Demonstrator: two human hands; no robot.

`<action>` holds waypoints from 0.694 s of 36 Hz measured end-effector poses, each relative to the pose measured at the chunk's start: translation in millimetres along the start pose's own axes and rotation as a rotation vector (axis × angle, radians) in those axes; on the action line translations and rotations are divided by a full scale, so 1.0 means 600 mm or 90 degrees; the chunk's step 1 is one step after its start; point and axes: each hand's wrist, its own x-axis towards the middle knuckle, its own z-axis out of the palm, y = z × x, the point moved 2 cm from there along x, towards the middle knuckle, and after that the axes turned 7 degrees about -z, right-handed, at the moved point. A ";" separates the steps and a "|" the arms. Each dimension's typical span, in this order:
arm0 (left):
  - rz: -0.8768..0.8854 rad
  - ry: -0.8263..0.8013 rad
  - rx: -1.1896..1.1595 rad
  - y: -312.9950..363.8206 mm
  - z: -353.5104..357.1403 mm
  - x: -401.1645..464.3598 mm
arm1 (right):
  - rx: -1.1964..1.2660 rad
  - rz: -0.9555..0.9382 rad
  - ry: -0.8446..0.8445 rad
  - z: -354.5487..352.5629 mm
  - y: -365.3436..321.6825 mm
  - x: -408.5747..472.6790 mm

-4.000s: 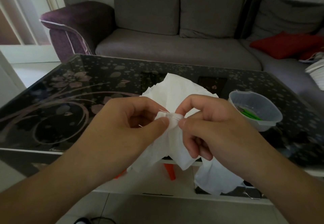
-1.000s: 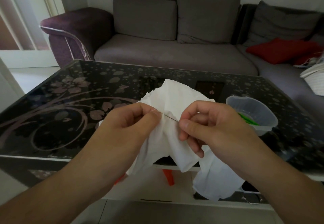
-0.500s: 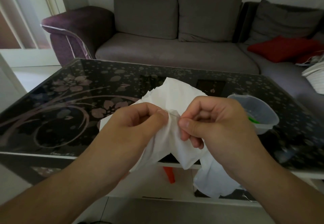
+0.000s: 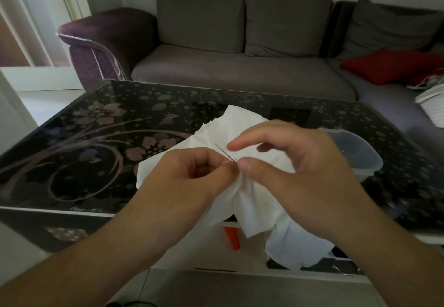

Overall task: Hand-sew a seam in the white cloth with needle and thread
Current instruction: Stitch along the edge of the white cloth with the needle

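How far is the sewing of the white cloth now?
Done: no finished seam can be made out. In hand: the left hand holds the bunched white cloth, and the needle stands out of it beside the right hand, whose fingers are spread. Left: pulling the needle through and more stitches.

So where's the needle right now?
In the head view the needle is mid-frame, sticking up out of the white cloth between the left hand and the right hand, above the table's near edge.
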 end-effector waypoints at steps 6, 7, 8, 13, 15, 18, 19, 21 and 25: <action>-0.006 -0.033 0.002 -0.003 0.002 0.000 | 0.103 0.014 0.018 0.013 0.008 -0.002; -0.009 -0.033 0.002 -0.004 0.004 0.000 | 0.126 0.027 0.028 0.013 0.011 -0.003; -0.010 -0.030 0.003 -0.005 0.004 0.002 | 0.153 0.036 0.038 0.014 0.013 -0.004; -0.006 -0.029 0.018 -0.004 0.007 0.005 | 0.290 0.070 0.102 0.015 0.015 -0.007; -0.004 -0.027 0.028 -0.005 0.007 0.005 | 0.330 0.075 0.128 0.014 0.016 -0.007; -0.014 -0.027 0.046 -0.010 0.009 0.007 | 0.391 0.068 0.164 0.006 0.020 -0.006; -0.017 -0.027 0.053 -0.011 0.009 0.008 | 0.419 0.065 0.169 0.004 0.020 -0.005; -0.018 -0.024 0.057 -0.013 0.008 0.009 | 0.495 0.074 0.174 -0.001 0.020 -0.003; -0.019 -0.013 0.044 -0.016 0.003 0.009 | 0.555 0.123 0.169 -0.007 0.025 0.000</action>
